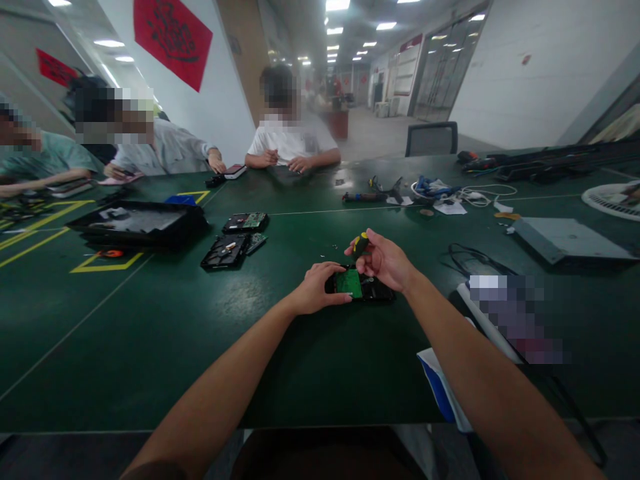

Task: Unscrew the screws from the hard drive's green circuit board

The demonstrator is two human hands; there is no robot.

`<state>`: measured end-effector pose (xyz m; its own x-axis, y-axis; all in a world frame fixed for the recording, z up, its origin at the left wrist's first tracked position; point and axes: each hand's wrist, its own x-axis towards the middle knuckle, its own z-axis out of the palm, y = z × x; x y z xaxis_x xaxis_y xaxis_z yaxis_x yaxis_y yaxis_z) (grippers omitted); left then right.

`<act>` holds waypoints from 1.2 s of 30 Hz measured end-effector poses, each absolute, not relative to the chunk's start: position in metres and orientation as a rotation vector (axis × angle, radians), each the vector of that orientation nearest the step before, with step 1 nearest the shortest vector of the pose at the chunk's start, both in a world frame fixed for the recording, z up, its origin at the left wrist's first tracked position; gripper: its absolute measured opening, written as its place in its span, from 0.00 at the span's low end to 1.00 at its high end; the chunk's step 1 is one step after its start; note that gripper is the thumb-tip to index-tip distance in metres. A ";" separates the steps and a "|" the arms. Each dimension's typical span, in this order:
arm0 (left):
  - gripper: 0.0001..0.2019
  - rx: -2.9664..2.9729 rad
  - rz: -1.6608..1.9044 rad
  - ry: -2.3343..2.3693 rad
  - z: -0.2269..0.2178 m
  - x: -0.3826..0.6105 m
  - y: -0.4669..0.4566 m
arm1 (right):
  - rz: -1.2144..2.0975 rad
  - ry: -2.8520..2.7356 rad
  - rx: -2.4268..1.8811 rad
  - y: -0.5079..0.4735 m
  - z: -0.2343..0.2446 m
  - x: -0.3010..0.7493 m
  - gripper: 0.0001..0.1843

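A black hard drive [379, 289] with a green circuit board [349, 283] lies flat on the green table in front of me. Gripping its left end is my left hand [320, 288], thumb along the near edge and fingers on the far edge. My right hand [385, 259] is closed around the yellow and black handle of a screwdriver [360, 245], held tilted above the drive. The shaft and tip of the screwdriver are hidden by my fingers, so I cannot tell whether it touches a screw. Tiny loose bits, perhaps screws, lie just beyond the drive.
To the left lie more drive parts [226, 251], another board-bearing drive [245, 222] and a black tray [145, 223]. Cables [435, 189], a grey metal box [575, 239] and a blurred-out object [515, 320] are on the right. Several people sit across the table.
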<state>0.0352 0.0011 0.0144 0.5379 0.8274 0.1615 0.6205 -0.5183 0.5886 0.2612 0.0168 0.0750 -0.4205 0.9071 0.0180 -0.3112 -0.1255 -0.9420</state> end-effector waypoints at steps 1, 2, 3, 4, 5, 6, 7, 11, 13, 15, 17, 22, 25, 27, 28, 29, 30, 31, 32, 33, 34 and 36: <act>0.37 2.314 0.595 1.175 0.014 0.035 0.001 | 1.688 -1.222 -0.757 0.017 0.075 0.261 0.24; 0.37 2.317 0.597 1.175 0.014 0.035 0.001 | 1.672 -1.231 -0.759 0.016 0.075 0.261 0.23; 0.37 2.319 0.598 1.175 0.014 0.035 0.001 | 1.653 -1.241 -0.758 0.016 0.075 0.261 0.23; 0.37 2.321 0.598 1.174 0.014 0.035 0.001 | 1.633 -1.250 -0.758 0.015 0.075 0.261 0.22; 0.37 2.323 0.598 1.173 0.015 0.035 0.001 | 1.614 -1.259 -0.758 0.015 0.075 0.260 0.22; 0.37 2.324 0.599 1.173 0.015 0.035 0.001 | 1.595 -1.268 -0.759 0.014 0.075 0.260 0.21; 0.37 2.325 0.598 1.172 0.015 0.036 0.001 | 1.578 -1.277 -0.761 0.014 0.075 0.260 0.21; 0.38 2.324 0.585 1.175 0.016 0.036 0.001 | 1.553 -1.327 -0.761 0.016 0.074 0.261 0.18; 0.38 2.323 0.579 1.178 0.016 0.036 0.001 | 1.569 -1.336 -0.741 0.017 0.073 0.262 0.18; 0.38 2.319 0.579 1.183 0.016 0.036 0.000 | 1.579 -1.326 -0.719 0.018 0.070 0.263 0.18; 0.38 2.316 0.582 1.181 0.017 0.036 -0.001 | 1.579 -1.308 -0.712 0.020 0.068 0.264 0.19; 0.37 2.319 0.590 1.171 0.019 0.037 -0.002 | 1.582 -1.293 -0.715 0.022 0.065 0.266 0.19; 0.37 2.319 0.593 1.173 0.018 0.036 -0.001 | 1.595 -1.294 -0.699 0.023 0.065 0.267 0.19; 0.37 2.322 0.596 1.175 0.016 0.036 -0.001 | 1.591 -1.287 -0.698 0.023 0.065 0.267 0.20; 0.37 2.323 0.597 1.176 0.016 0.036 0.000 | 1.582 -1.284 -0.700 0.023 0.065 0.267 0.20; 0.37 2.323 0.596 1.175 0.015 0.036 0.000 | 1.568 -1.283 -0.703 0.023 0.065 0.267 0.20; 0.37 2.323 0.594 1.174 0.015 0.036 0.000 | 1.552 -1.283 -0.708 0.022 0.065 0.266 0.19; 0.37 2.323 0.590 1.171 0.015 0.036 0.000 | 1.535 -1.284 -0.717 0.022 0.066 0.265 0.19; 0.37 2.322 0.588 1.169 0.016 0.036 0.000 | 1.517 -1.286 -0.728 0.021 0.066 0.264 0.19; 0.37 2.321 0.586 1.168 0.016 0.036 0.000 | 1.500 -1.291 -0.741 0.020 0.066 0.263 0.19; 0.37 2.319 0.585 1.168 0.017 0.036 0.000 | 1.481 -1.300 -0.756 0.020 0.067 0.262 0.20; 0.37 2.314 0.580 1.169 0.018 0.036 0.000 | 1.410 -1.345 -0.796 0.019 0.067 0.260 0.20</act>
